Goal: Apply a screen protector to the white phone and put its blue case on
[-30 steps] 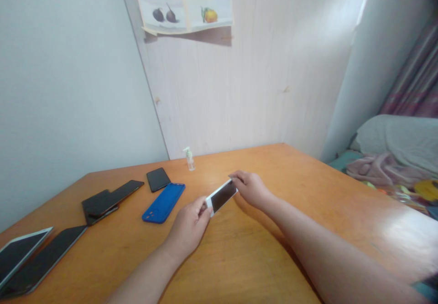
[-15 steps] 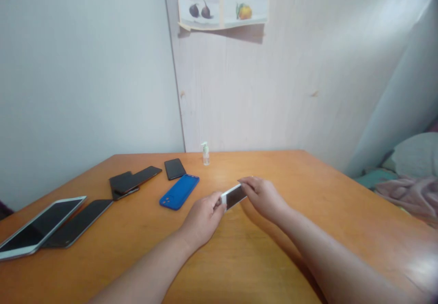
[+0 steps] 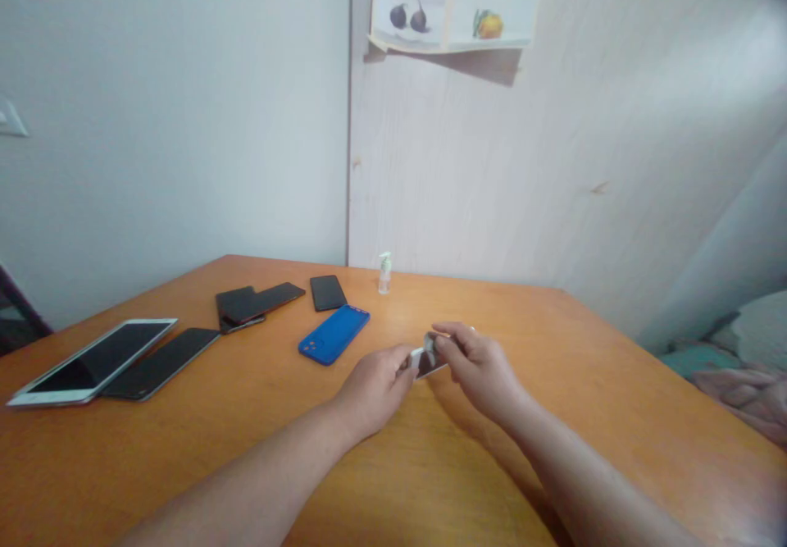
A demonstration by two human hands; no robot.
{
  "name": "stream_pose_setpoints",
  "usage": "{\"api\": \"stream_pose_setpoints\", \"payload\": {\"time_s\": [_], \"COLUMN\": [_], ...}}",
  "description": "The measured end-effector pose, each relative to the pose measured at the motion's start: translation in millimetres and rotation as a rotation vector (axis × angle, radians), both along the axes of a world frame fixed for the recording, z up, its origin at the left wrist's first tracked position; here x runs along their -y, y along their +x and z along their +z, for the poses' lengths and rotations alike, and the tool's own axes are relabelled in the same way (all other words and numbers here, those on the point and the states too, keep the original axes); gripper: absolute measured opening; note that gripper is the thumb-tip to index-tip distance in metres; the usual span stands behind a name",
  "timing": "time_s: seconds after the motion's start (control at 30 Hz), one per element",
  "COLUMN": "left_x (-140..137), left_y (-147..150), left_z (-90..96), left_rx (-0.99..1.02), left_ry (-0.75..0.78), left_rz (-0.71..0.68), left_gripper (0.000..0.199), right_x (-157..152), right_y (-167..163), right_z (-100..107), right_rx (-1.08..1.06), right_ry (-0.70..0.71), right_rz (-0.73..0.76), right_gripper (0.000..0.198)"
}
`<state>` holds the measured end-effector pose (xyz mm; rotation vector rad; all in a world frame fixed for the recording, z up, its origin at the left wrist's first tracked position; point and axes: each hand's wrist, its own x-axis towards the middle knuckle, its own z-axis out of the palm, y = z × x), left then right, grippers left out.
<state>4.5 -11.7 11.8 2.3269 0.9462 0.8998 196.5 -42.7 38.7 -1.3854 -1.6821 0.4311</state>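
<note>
A white phone with a dark screen is held just above the table, tilted. My left hand is closed on its left end, thumb on the near side. Over the phone's right part is my right hand, thumb and fingers pinched together. From that pinch a thin, greyish, film-like piece curls up over the screen; its exact kind is too small to tell. The fingers hide the phone's far right end. Left of my hands lies a blue phone case.
On the wooden table, a white tablet overlaps a dark phone at the left. Two dark phones lie crossed behind them, another dark phone beyond. A small pump bottle stands near the wall.
The greyish piece now stands up from the screen in my right fingers, where the phone's face lay flat before. My view has turned slightly left and tilted.
</note>
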Motion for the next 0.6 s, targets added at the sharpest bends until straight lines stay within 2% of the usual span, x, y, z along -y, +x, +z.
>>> {"api": "stream_pose_setpoints", "payload": {"time_s": [0.1, 0.17, 0.27, 0.33, 0.47, 0.6], "left_x": [0, 1, 2, 1, -6, -16], "left_y": [0, 1, 1, 2, 3, 4], "left_z": [0.5, -0.5, -2.5, -3.6, -7.1, -11.5], "left_rx": [-0.023, 0.001, 0.043, 0.054, 0.119, 0.375], "left_ry": [-0.002, -0.003, 0.006, -0.004, -0.155, -0.421], "left_rz": [0.011, -0.002, -0.017, -0.004, 0.053, 0.024], "left_gripper": [0.012, 0.013, 0.015, 0.014, 0.009, 0.009], "right_x": [-6, -3, 8, 12, 6, -7], "right_y": [6, -1, -16, -19, -4, 18], "right_z": [-4, -5, -4, -3, 4, 8], "right_rx": [0.030, 0.062, 0.091, 0.085, -0.136, -0.466], "right_ry": [-0.022, 0.000, 0.040, 0.049, 0.031, 0.004], "right_rz": [-0.102, -0.042, 0.146, 0.168, -0.062, -0.199], "right_gripper": [0.023, 0.023, 0.023, 0.022, 0.024, 0.024]}}
